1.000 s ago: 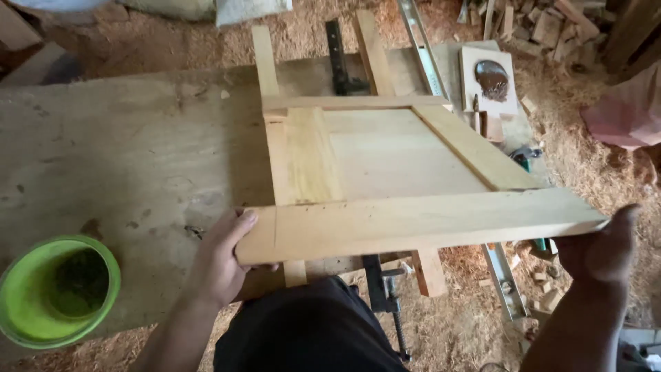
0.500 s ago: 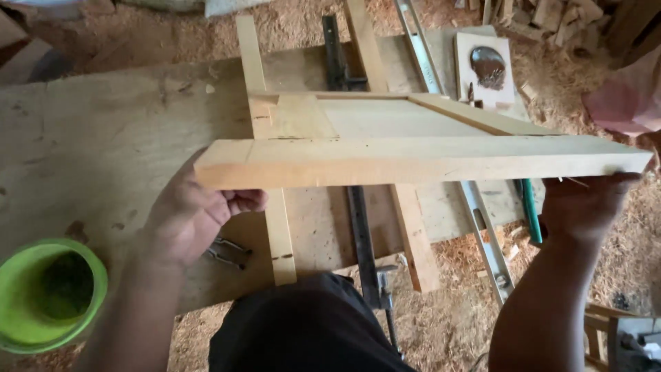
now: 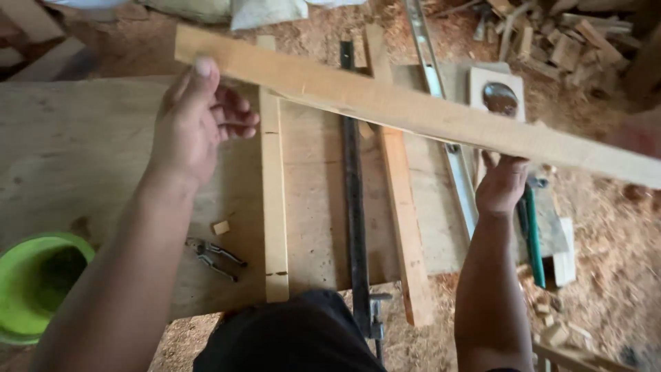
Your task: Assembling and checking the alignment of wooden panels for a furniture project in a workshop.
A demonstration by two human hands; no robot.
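wooden bench (image 3: 82, 158): two slats (image 3: 274, 207), bar clamp (image 3: 354, 207), perhaps pliers (image 3: 213, 258)

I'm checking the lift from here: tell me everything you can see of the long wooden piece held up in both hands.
The long wooden piece shows as a pale, bare timber edge, straight and narrow, with rough sawn grain. It is raised above the workbench, slanting from upper left down to the right, where its end runs out of frame and blurs. The left hand steadies it near the left end, thumb against its lower edge, fingers loosely curled. The right hand supports it from below. Whether more is attached behind it cannot be told.
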